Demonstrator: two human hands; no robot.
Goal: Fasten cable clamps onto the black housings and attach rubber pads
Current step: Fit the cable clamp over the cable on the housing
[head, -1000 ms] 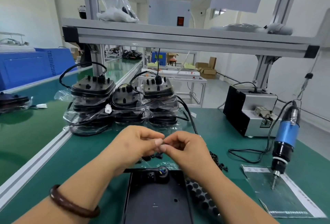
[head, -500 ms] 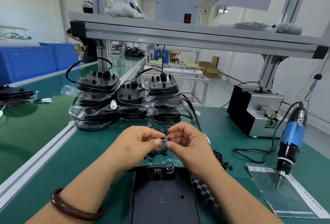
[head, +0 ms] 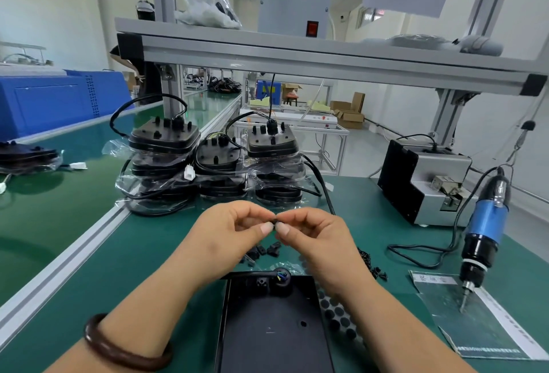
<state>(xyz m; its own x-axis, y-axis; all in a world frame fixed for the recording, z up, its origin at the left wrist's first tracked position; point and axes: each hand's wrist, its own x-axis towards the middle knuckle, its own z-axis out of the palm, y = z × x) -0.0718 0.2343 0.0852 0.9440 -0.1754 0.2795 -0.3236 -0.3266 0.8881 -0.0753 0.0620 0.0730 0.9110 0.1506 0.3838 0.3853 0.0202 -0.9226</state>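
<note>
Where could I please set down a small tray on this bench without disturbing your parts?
Bare green mat lies between the aluminium rail and the left hand; another patch sits between the bagged stacks and the screw feeder. Around the black housing it is crowded: loose clamps, screws, pad sheet, screwdriver.

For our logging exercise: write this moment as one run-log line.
left hand, right hand: pinching clamp | housing: on table | screwdriver: untouched

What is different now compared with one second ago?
Almost nothing. The left hand and right hand still pinch the small black clamp between their fingertips above the black housing; the fingertips have closed in, so less of it shows. Loose clamps, electric screwdriver and bagged housings stayed in place.
</note>
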